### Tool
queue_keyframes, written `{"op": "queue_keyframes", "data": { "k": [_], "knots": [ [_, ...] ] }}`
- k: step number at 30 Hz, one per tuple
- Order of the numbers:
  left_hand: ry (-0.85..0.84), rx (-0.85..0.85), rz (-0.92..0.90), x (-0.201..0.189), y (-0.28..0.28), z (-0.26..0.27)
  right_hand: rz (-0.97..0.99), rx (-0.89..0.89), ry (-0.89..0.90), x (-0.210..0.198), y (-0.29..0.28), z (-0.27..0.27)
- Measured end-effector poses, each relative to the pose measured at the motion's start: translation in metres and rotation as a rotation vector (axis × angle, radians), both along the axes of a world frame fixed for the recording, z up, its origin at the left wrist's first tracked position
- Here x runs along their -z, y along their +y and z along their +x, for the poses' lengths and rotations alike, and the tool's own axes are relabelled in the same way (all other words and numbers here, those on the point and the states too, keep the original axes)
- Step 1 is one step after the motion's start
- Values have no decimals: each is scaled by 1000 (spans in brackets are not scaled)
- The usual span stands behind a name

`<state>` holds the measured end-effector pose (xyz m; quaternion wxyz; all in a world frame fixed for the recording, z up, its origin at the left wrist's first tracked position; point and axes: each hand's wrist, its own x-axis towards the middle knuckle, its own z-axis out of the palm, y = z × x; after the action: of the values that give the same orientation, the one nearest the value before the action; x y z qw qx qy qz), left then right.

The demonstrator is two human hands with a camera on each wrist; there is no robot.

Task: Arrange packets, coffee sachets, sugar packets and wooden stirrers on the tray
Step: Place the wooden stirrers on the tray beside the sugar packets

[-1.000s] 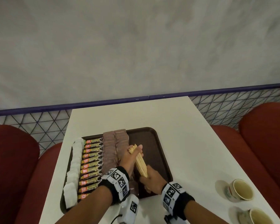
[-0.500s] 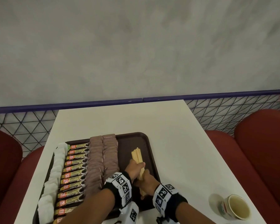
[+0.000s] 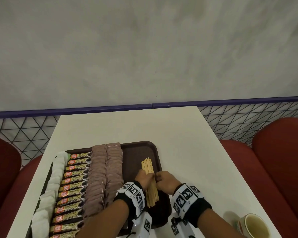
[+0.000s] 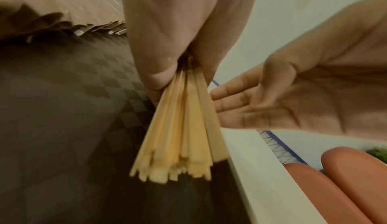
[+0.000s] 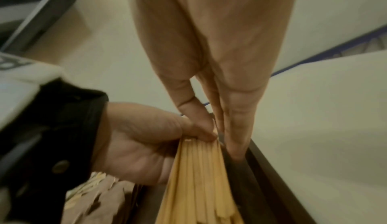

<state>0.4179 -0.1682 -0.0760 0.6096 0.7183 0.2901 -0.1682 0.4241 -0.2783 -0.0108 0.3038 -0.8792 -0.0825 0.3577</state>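
A bundle of wooden stirrers (image 3: 147, 166) lies lengthwise on the right part of the dark brown tray (image 3: 138, 150). My left hand (image 3: 144, 180) grips the bundle around its middle, with the near ends fanned out in the left wrist view (image 4: 184, 128). My right hand (image 3: 163, 180) is beside the bundle on its right, and its straight fingers (image 5: 230, 111) touch the stirrers' edge and the tray floor. White sugar packets (image 3: 56, 170), coffee sachets (image 3: 74, 182) and two rows of brown packets (image 3: 104, 169) fill the tray's left and middle.
The tray sits on a white table (image 3: 187, 152) against a grey wall. A cup (image 3: 254, 225) with greenish liquid stands at the near right. Red seats (image 3: 282, 152) flank the table on both sides.
The stirrer bundle came down from a raised tilt to lie along the tray's right part. My right hand let go of its near end and now rests open beside it.
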Motion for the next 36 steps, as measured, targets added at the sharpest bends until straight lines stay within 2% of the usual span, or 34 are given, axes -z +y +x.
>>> {"op": "queue_keyframes", "data": {
  "k": [2,10,18,30,36],
  "knots": [
    [3,28,53,1,-1,3,15,64,-12,1,0,5],
    [38,84,249,-16,-5,0,-33,101,-87,9,2,8],
    [56,108,311,-22,3,-3,-83,6,-171,12,4,4],
    [143,101,393,-27,24,-9,126,-46,-184,8,18,-9],
    [175,129,377,-34,31,-15,148,-39,-125,10,27,-15]
  ]
}}
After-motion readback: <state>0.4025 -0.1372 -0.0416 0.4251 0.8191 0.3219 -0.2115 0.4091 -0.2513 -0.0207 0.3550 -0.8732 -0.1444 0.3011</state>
